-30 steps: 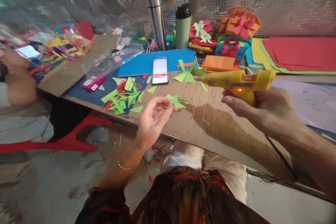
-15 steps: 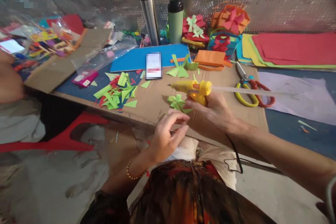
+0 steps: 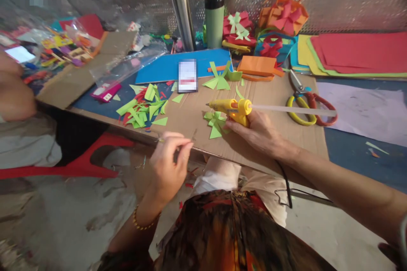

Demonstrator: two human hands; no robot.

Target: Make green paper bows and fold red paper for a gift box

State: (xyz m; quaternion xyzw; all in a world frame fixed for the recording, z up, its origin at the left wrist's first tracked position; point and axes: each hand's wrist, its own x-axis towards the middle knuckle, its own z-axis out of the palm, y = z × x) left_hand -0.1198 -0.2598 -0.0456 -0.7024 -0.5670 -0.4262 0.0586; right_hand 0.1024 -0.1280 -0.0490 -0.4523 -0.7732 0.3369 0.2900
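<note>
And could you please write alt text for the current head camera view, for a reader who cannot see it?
A person holds a yellow glue gun in the right grip, near a green paper bow on cardboard. The left grip is pinched by the near edge; whether it holds anything is unclear. Around lie paper scraps, a phone and scissors.

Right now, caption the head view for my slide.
Right hand holds a yellow glue gun near a green paper bow on cardboard, left hand apart.
</note>
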